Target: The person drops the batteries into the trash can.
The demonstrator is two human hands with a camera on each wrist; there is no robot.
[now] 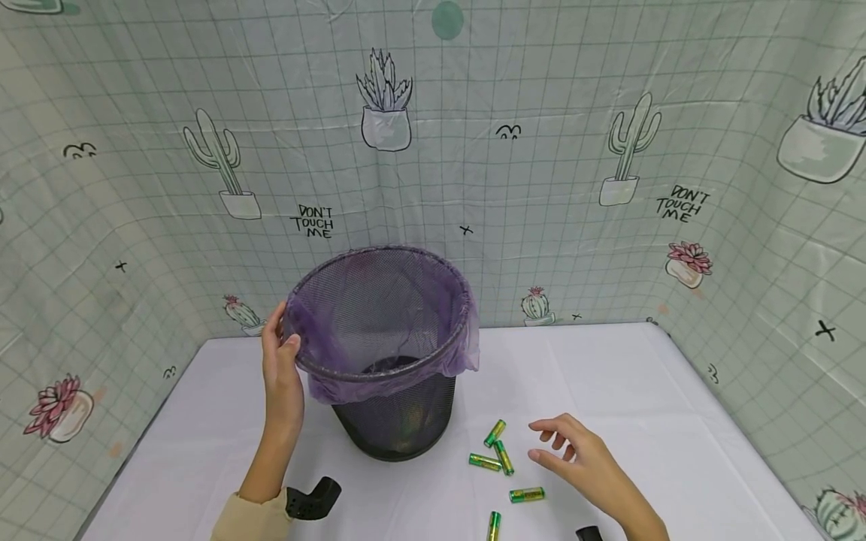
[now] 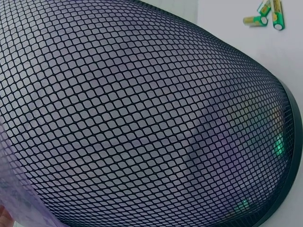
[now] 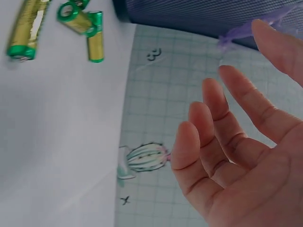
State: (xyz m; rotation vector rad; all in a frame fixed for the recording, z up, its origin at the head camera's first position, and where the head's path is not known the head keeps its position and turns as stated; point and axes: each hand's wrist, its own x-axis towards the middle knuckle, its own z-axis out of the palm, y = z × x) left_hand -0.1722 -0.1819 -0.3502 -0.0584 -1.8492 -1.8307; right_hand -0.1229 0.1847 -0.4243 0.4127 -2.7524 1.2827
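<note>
A black mesh wastebasket [image 1: 406, 428] lined with a thin purple bag [image 1: 463, 349] stands on the white table, slightly tilted. My left hand [image 1: 280, 372] holds its rim at the left side; in the left wrist view only a fingertip [image 2: 5, 218] shows. Several green and gold batteries lie right of the basket: a cluster with one battery [image 1: 485, 462] touching another, a separate battery [image 1: 527, 494], and one [image 1: 495, 526] cut by the lower edge. Just right of them hovers my right hand [image 1: 582, 460], fingers loosely bent, holding nothing. Green glints [image 2: 279, 144] show through the mesh near the basket's bottom.
A grid-patterned cloth [image 1: 433, 180] with cactus drawings hangs behind and along both sides of the white tabletop [image 1: 609, 391]. Black wrist devices, one a dark mount [image 1: 314, 499] by the left cuff, show near the lower edge.
</note>
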